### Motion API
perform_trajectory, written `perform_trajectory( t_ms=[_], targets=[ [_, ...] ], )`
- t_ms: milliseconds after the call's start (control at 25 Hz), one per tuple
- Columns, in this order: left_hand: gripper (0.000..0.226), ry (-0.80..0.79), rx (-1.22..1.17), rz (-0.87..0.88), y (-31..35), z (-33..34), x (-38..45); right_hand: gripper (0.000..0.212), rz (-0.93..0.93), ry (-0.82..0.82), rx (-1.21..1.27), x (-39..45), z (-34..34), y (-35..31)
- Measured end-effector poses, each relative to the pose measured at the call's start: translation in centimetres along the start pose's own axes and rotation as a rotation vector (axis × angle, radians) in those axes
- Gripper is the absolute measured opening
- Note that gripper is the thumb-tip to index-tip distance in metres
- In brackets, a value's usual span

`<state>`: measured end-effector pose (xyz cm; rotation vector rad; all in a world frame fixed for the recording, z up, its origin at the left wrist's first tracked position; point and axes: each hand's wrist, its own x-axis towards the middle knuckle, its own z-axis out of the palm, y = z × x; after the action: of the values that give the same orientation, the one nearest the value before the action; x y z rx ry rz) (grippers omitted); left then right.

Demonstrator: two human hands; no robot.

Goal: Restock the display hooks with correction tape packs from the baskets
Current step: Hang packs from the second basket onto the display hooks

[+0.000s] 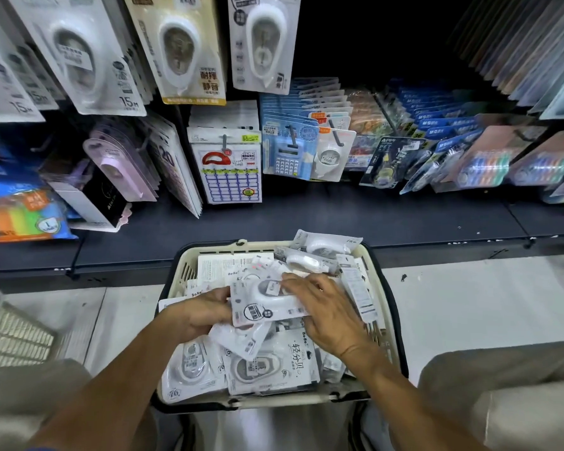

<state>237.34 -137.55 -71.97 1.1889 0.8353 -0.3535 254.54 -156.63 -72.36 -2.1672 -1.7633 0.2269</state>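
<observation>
both hands' grip (205,312) (323,315) holds one correction tape pack (267,302) over the basket (386,323).

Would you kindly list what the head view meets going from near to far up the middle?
Cream plastic basket's near rim → white correction tape pack held in both hands → dark shelf ledge → hanging label-sticker pack with blue grid → hanging beige-card correction tape pack.

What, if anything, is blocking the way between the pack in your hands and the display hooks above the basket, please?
Nothing visible does. Both the left hand and right hand already hold the correction tape pack atop the basket pile; open space separates it from the display hooks.
</observation>
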Motion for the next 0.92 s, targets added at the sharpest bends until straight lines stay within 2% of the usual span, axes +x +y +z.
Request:
perform_trajectory(
  t_ms=[120,240,360,400,480,520,560,640,680,720,800,840,880,920],
  targets=[
    [0.073,-0.166,0.057,-0.057,-0.5,-0.4,-0.7,0.076,-0.019,0.042,0.043,0.0,0.3,0.4],
    [0.070,-0.178,-0.026,-0.082,-0.7,-0.7,-0.7,0.066,-0.012,0.072,0.047,0.0,0.7,0.2],
    [0.072,-0.221,-0.142,-0.075,-0.4,-0.4,-0.7,0.065,-0.118,0.017,0.072,0.0,1.6,-0.9],
    [0.076,-0.205,-0.089,-0.071,-0.3,0.0,-0.7,0.066,-0.159,0.000,0.047,-0.1,2.0,-1.4],
    [0.114,-0.083,0.056,-0.071,-0.3,0.8,-0.5,0.069,-0.220,-0.042,-0.036,-0.3,3.1,-2.1],
    [0.127,-0.015,0.120,-0.070,-0.3,1.1,-0.5,0.075,-0.206,-0.092,-0.045,-0.4,3.4,-2.2],
    [0.127,0.035,0.154,-0.057,-0.5,1.3,-0.4,0.083,-0.164,-0.138,-0.030,-0.4,3.4,-2.1],
    [0.115,0.077,0.188,-0.029,-0.8,1.5,-0.2,0.097,0.031,-0.200,0.054,-0.3,2.7,-1.1],
    [0.109,0.098,0.211,-0.021,-0.8,1.6,-0.1,0.095,0.159,-0.173,0.082,-0.3,2.1,-0.5],
    [0.099,0.118,0.237,-0.012,-0.9,1.6,0.0,0.084,0.267,-0.121,0.082,-0.1,1.5,0.1],
    [0.087,0.126,0.245,0.010,-0.9,1.8,0.2,0.042,0.388,-0.033,0.063,0.2,0.5,0.7],
    [0.085,0.120,0.246,0.015,-0.8,1.9,0.1,0.022,0.449,-0.074,0.096,0.4,0.1,1.0],
    [0.084,0.104,0.257,0.019,-0.7,2.0,0.1,0.010,0.538,-0.186,0.185,0.6,-0.4,1.3],
    [0.083,0.094,0.273,0.026,-0.6,2.0,0.0,0.008,0.633,-0.328,0.303,0.6,-0.8,1.7]
  ],
)
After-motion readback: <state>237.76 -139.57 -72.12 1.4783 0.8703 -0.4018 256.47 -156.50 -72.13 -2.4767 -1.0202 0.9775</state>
